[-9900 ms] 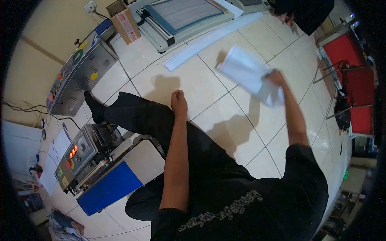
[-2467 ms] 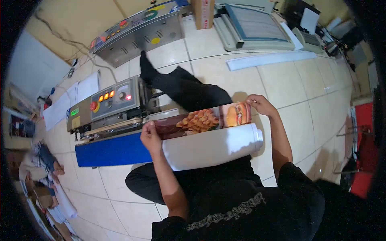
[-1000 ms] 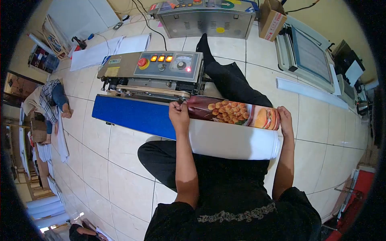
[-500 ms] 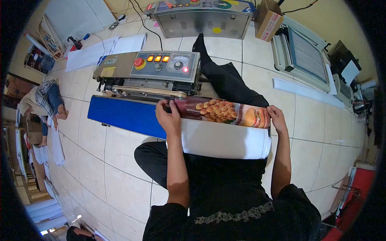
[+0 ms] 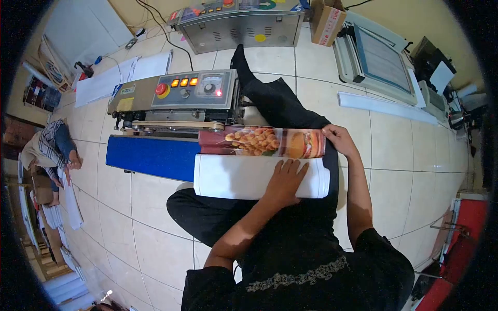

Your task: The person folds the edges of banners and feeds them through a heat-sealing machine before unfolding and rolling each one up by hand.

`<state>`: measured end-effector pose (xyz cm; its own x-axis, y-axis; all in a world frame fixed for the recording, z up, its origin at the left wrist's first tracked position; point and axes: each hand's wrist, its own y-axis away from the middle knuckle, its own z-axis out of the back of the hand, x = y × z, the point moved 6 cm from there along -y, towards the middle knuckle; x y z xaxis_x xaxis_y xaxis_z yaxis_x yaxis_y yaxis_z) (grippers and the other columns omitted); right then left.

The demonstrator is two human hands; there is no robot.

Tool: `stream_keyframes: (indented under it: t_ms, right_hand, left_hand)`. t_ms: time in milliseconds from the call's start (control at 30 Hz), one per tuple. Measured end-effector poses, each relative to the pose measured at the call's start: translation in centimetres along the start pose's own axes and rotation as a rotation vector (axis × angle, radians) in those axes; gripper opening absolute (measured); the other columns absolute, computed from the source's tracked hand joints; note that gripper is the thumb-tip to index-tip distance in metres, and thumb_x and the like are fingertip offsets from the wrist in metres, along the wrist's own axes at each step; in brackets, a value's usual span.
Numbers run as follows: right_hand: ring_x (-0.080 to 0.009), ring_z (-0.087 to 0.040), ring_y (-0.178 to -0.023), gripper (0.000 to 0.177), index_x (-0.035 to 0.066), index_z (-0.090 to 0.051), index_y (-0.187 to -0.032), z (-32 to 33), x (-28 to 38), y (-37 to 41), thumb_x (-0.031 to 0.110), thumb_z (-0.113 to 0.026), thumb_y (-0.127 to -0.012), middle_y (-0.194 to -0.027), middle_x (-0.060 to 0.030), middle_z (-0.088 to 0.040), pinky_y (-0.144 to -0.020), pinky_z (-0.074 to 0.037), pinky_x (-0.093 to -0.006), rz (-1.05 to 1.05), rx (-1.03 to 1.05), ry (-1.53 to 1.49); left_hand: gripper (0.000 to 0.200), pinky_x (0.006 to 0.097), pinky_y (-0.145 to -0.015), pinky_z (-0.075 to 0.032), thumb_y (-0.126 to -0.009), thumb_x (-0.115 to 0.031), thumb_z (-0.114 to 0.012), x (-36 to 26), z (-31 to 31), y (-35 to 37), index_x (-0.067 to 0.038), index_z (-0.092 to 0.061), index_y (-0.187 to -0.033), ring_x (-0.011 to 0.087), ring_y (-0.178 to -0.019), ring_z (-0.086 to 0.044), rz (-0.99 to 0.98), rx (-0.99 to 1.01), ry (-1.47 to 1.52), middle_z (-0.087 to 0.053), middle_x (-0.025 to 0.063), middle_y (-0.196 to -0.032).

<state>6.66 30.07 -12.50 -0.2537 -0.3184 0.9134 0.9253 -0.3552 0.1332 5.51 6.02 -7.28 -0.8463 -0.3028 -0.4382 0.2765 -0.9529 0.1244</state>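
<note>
A white roll or folded sheet (image 5: pixel 233 176) lies across my lap, and a printed strip with food pictures (image 5: pixel 254 141) runs along its far side. The strip's left part is beside the belt of a sealing machine (image 5: pixel 194 90) with lit orange switches. My left hand (image 5: pixel 287 182) lies on the white material with its fingers spread. At the right end of the printed strip, my right hand (image 5: pixel 338 140) pinches the corner. A blue machine bed (image 5: pixel 150 156) extends left from the white material.
A second metal machine (image 5: pixel 238 31) and a cardboard box (image 5: pixel 328 22) stand at the back. A framed screen (image 5: pixel 386 62) and a long white strip (image 5: pixel 386 108) lie at the right. Another person (image 5: pixel 57 145) sits on the floor at the left.
My left hand has let go of the strip's left end and moved right and nearer onto the white material. The strip and white material have shifted left in view, as has the machine.
</note>
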Motion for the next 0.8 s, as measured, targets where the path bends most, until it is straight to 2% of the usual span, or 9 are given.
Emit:
stream_keyframes:
  t_ms: [167, 333, 567, 800]
  right_hand:
    - [-0.0076, -0.054, -0.077, 0.024, 0.0, -0.065, -0.089, -0.9, 0.9, -0.5, 0.022, -0.059, -0.096, -0.078, -0.0002, -0.064, -0.073, -0.046, -0.0267, 0.031, 0.061, 0.053]
    - [-0.0091, -0.056, -0.078, 0.018, -0.002, -0.065, -0.091, -1.9, 1.8, 0.0, 0.016, -0.061, -0.093, -0.08, -0.0035, -0.066, -0.074, -0.047, -0.0273, 0.072, 0.044, -0.049]
    - [-0.0112, -0.06, -0.08, 0.014, 0.0, -0.068, -0.098, -2.7, 3.6, -0.8, 0.008, -0.066, -0.087, -0.085, -0.0045, -0.069, -0.076, -0.048, -0.0268, 0.056, 0.117, 0.02]
    - [-0.0142, -0.066, -0.081, 0.012, 0.0, -0.069, -0.095, -4.4, 3.7, -1.3, 0.006, -0.069, -0.084, -0.086, -0.0072, -0.071, -0.077, -0.051, -0.0286, 0.126, 0.023, 0.041]
  left_hand:
    - [0.097, 0.0485, -0.109, -0.03, -0.055, -0.031, -0.086, 0.1, 0.5, 1.6, -0.007, -0.041, -0.138, 0.0359, -0.127, -0.042, -0.003, 0.085, 0.003, -0.046, 0.0174, -0.134]
    - [0.09, 0.0485, -0.107, -0.032, -0.054, -0.029, -0.085, 0.8, 0.6, 3.0, -0.008, -0.046, -0.133, 0.0358, -0.124, -0.043, -0.027, -0.065, 0.073, -0.048, 0.016, -0.13]
    - [0.09, 0.0478, -0.108, -0.032, -0.054, -0.026, -0.085, 1.8, 1.0, 4.1, -0.01, -0.047, -0.133, 0.0351, -0.125, -0.042, 0.002, -0.115, 0.113, -0.048, 0.0148, -0.13]
    - [0.088, 0.0475, -0.109, -0.031, -0.056, -0.022, -0.084, 2.5, 1.8, 5.2, -0.009, -0.045, -0.134, 0.0354, -0.126, -0.042, 0.023, -0.112, 0.109, -0.048, 0.0149, -0.131]
